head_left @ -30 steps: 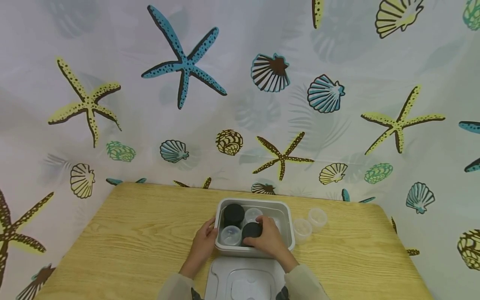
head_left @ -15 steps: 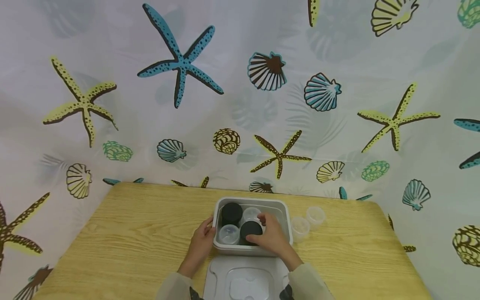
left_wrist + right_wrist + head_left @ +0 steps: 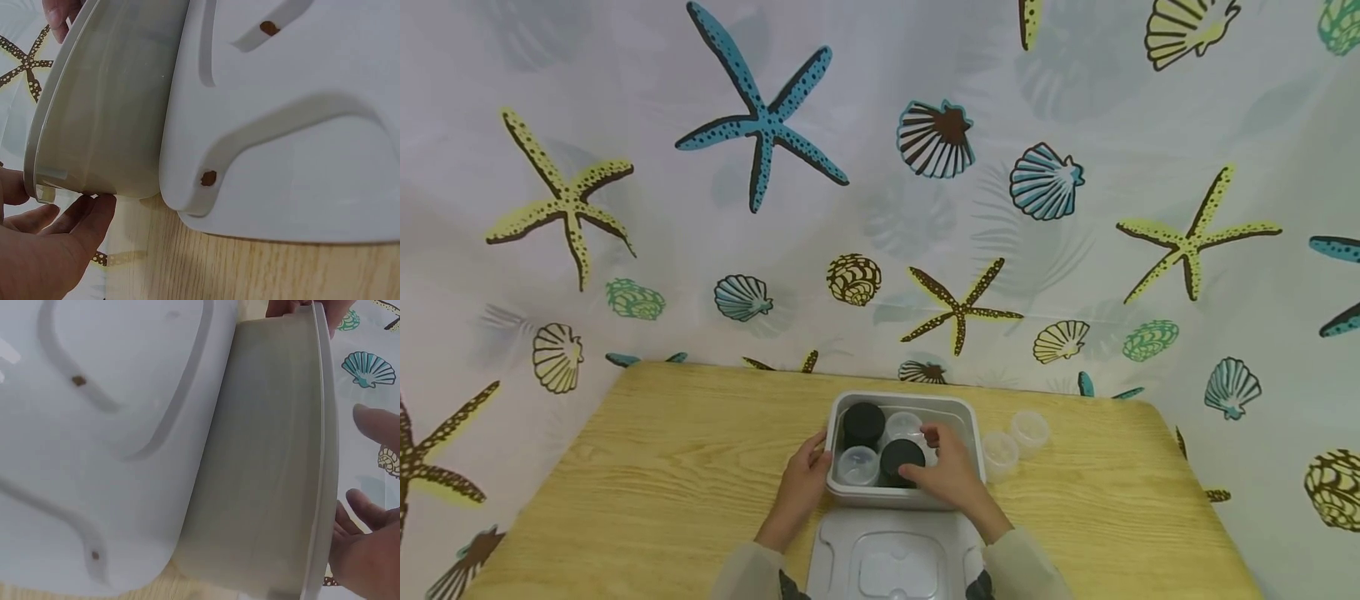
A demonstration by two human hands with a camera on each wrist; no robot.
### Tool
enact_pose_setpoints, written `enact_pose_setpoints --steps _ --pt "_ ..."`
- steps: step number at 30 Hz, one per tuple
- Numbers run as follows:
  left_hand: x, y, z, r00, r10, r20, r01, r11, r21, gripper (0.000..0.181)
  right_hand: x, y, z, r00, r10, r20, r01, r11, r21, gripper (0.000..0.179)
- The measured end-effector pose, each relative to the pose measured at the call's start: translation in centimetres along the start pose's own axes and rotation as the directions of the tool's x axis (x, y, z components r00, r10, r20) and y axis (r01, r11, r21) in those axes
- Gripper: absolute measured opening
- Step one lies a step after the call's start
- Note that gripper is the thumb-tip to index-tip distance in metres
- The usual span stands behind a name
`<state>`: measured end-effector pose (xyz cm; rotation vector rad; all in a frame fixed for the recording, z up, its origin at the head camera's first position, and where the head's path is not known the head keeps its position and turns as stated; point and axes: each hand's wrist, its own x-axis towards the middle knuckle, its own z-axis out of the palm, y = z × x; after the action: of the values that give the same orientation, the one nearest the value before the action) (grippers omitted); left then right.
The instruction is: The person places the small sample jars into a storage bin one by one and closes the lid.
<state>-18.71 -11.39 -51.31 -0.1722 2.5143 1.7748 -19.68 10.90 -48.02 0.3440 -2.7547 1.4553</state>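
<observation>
A light grey plastic storage bin [image 3: 901, 497] stands on the table and holds several round containers. Two have black tops: one black-topped jar [image 3: 863, 425] at the back left, another black-topped jar [image 3: 902, 458] at the front middle. Clear plastic cups sit beside them, one clear cup [image 3: 857, 467] at the front left and one behind. My left hand [image 3: 807, 479] holds the bin's left end, thumb at the rim and fingers against the outer wall. Inside the bin, my right hand [image 3: 951, 471] is spread with nothing gripped; its thumb tip is right beside the front black-topped jar.
A white lid [image 3: 895, 562] with moulded grooves lies on the wooden table [image 3: 685, 467] in front of the bin. Right of the bin stand two clear cups, a nearer cup [image 3: 1000, 454] and a farther cup [image 3: 1030, 429]. A curtain [image 3: 880, 217] with sea-life prints hangs behind the table.
My right hand's fingers have opened away from the front black-topped jar and drawn slightly right, leaving the jar in the bin. The left hand has stayed on the bin's end.
</observation>
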Motion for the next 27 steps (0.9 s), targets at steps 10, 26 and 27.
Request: enact_pose_setpoints --steps 10,26,27 --pt "0.1 0.2 -0.1 1.000 0.011 -0.013 -0.011 1.000 0.022 0.044 -0.4 1.2 -2.0 0.997 0.002 -0.082 0.001 0.999 0.035 0.060" --pt "0.0 0.3 0.1 1.000 -0.001 -0.019 0.002 1.000 0.015 0.044 -1.3 2.5 -4.5 0.984 0.060 -0.168 -0.056 0.998 0.032 0.058" --pt "0.0 0.3 0.1 1.000 -0.003 -0.021 0.003 1.000 0.014 0.044 -1.4 2.6 -4.6 0.983 0.064 -0.170 -0.059 0.998 0.033 0.058"
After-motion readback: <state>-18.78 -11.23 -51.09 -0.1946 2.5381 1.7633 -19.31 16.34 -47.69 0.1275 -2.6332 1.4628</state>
